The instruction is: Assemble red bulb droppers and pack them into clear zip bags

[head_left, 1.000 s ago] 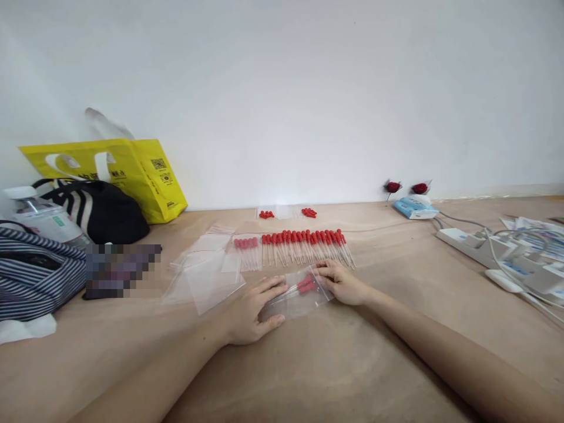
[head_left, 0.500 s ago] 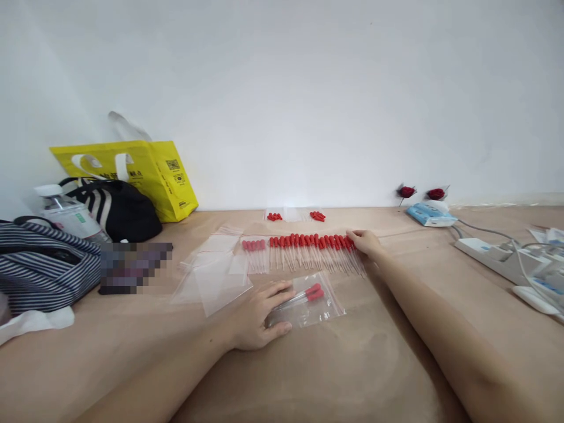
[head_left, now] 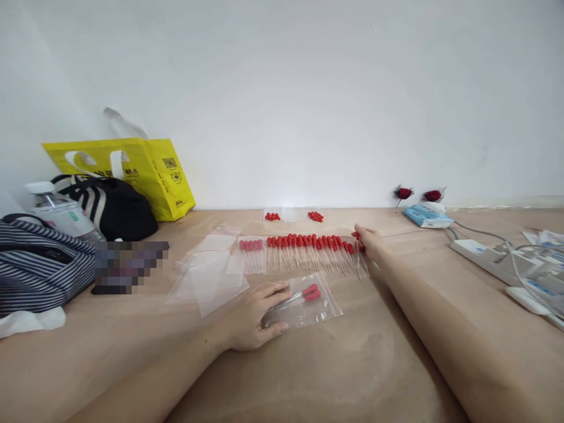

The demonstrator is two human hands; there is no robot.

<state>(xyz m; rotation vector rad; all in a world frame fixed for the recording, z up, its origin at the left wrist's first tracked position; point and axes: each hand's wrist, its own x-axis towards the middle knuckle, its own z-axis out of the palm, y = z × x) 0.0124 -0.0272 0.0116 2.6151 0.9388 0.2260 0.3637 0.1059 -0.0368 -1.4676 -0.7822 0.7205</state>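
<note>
My left hand [head_left: 255, 316] holds the left end of a clear zip bag [head_left: 328, 310] against the table, thumb and fingers around its edges. Inside the bag lie droppers with red rubber bulbs [head_left: 312, 292] and clear stems. At the right end of a row of several droppers [head_left: 308, 242], my right hand [head_left: 369, 242] pinches a dropper by its red bulb; its clear stem points down. More than one stem may hang there; I cannot tell. A packed group of droppers [head_left: 251, 245] lies at the row's left end.
Flat clear bags [head_left: 215, 279] overlap on the left. Two small piles of red bulbs [head_left: 272, 217] lie near the wall. A yellow bag [head_left: 150, 176], a bottle [head_left: 66, 211] and a striped pouch [head_left: 44, 264] stand left; a tissue pack [head_left: 427, 215] and power strip [head_left: 489, 258] are right.
My right hand has drawn a dropper slightly away to the right from the row's end. The left hand stays on the zip bag. The view has shifted a little.
</note>
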